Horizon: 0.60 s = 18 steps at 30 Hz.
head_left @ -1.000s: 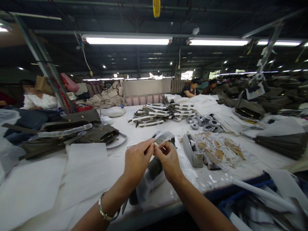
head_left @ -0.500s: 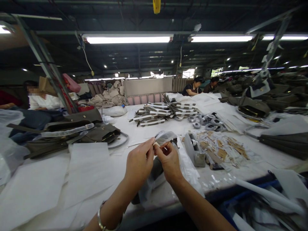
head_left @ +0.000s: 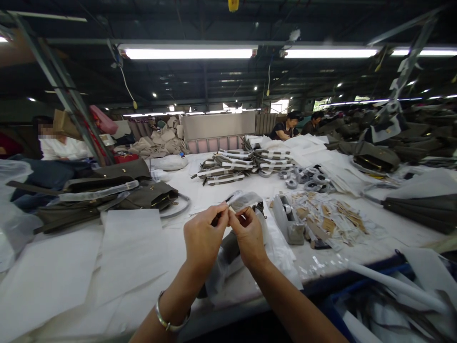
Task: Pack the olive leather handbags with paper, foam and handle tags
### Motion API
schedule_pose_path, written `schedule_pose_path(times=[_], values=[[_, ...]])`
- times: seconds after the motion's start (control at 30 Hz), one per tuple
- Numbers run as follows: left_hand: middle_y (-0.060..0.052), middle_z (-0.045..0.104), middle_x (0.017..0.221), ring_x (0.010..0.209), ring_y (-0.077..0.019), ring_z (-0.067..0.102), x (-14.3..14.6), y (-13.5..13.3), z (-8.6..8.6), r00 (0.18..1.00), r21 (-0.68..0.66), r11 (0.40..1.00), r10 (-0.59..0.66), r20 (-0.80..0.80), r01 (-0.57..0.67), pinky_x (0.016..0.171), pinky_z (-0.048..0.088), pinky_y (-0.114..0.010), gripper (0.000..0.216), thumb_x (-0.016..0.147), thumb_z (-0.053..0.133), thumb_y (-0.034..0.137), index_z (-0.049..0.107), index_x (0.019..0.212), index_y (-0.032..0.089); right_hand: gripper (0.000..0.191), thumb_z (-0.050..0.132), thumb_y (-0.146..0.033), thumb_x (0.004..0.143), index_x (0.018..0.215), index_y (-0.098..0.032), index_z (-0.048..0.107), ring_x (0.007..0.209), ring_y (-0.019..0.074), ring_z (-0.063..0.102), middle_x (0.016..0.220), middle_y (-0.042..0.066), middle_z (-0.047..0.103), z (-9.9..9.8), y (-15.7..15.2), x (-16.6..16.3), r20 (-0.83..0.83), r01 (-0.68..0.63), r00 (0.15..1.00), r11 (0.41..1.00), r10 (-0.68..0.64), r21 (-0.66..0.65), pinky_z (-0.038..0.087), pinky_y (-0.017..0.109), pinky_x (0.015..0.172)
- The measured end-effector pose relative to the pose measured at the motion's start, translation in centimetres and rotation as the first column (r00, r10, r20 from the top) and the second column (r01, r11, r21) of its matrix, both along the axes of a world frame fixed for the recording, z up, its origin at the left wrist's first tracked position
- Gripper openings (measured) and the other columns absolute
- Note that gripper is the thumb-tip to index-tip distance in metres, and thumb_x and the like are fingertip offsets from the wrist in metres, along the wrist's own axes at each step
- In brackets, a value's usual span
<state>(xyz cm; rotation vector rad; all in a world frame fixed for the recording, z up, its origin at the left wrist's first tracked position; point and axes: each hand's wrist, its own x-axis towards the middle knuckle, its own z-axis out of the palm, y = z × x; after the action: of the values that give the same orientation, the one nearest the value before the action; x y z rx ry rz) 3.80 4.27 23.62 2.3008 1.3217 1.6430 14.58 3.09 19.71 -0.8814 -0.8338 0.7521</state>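
Note:
My left hand [head_left: 206,231] and my right hand [head_left: 249,233] meet fingertip to fingertip over the table's front. Both are closed in a pinch on a small pale strip [head_left: 231,209], mostly hidden by the fingers; its exact kind does not show. Under and behind the hands lies a dark grey-green bag part [head_left: 230,244] partly covered by clear plastic film [head_left: 217,278]. A silver bangle [head_left: 169,324] circles the left wrist. Right of the hands stands a grey tape dispenser [head_left: 288,221].
Beside the dispenser spreads a pile of paper and card scraps [head_left: 333,221]. Tape rolls [head_left: 314,181] and stacked wrapped straps [head_left: 235,164] lie farther back. Dark bags [head_left: 143,202] and white sheets [head_left: 130,252] are at left. A blue bin [head_left: 339,309] stands at lower right. Co-workers sit beyond.
My left hand has shifted slightly left and down, its wrist turning a little. Both hands keep their pinch on the pale strip, and the view has tilted slightly.

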Motion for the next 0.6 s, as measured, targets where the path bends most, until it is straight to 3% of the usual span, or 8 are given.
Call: schedule_pose_path(times=[0.1, 0.23, 0.4, 0.6], values=[[-0.001, 0.077, 0.101, 0.087, -0.0182, 0.073, 0.4, -0.3, -0.4, 0.999, 0.13, 0.991, 0.021, -0.038, -0.016, 0.078, 0.058, -0.028, 0.016, 0.089, 0.062, 0.022, 0.075, 0.098, 0.023, 0.033, 0.077, -0.042, 0.075, 0.078, -0.021, 0.052, 0.069, 0.0132, 0.055, 0.073, -0.003, 0.058, -0.2, 0.1, -0.3, -0.022, 0.025, 0.999, 1.0, -0.025, 0.001, 0.047, 0.027, 0.069], [-0.004, 0.073, 0.113, 0.102, -0.0179, 0.07, 0.4, -0.5, -1.1, 0.995, 0.158, 0.985, -0.058, -0.085, 0.07, 0.094, 0.055, -0.029, 0.023, 0.092, 0.056, 0.019, 0.072, 0.109, 0.019, 0.032, 0.077, -0.041, 0.075, 0.078, -0.02, 0.053, 0.068, 0.0116, 0.051, 0.073, -0.004, 0.054, -0.5, 0.2, -0.3, -0.065, 0.012, 0.998, 1.0, -0.011, 0.017, 0.046, 0.026, 0.068], [-0.005, 0.068, 0.124, 0.114, -0.0186, 0.065, -0.5, -0.6, -0.9, 0.982, 0.052, 0.985, -0.155, -0.112, 0.162, 0.102, 0.051, -0.032, 0.029, 0.094, 0.053, 0.023, 0.069, 0.118, 0.019, 0.03, 0.08, -0.037, 0.074, 0.075, -0.019, 0.055, 0.069, 0.0111, 0.053, 0.072, -0.004, 0.054, -0.3, 0.1, -0.3, -0.133, -0.038, 0.99, 0.999, 0.041, 0.028, 0.047, 0.025, 0.069], [0.002, 0.071, 0.118, 0.111, -0.0192, 0.067, -1.3, -0.4, 0.4, 0.968, -0.132, 0.963, -0.244, -0.059, 0.235, 0.098, 0.054, -0.035, 0.025, 0.096, 0.052, 0.031, 0.074, 0.107, 0.03, 0.034, 0.079, -0.043, 0.073, 0.072, -0.02, 0.054, 0.065, 0.0137, 0.059, 0.065, -0.004, 0.058, 0.7, -0.2, -0.5, -0.104, -0.029, 0.994, 0.999, 0.026, -0.027, 0.05, 0.028, 0.068]])
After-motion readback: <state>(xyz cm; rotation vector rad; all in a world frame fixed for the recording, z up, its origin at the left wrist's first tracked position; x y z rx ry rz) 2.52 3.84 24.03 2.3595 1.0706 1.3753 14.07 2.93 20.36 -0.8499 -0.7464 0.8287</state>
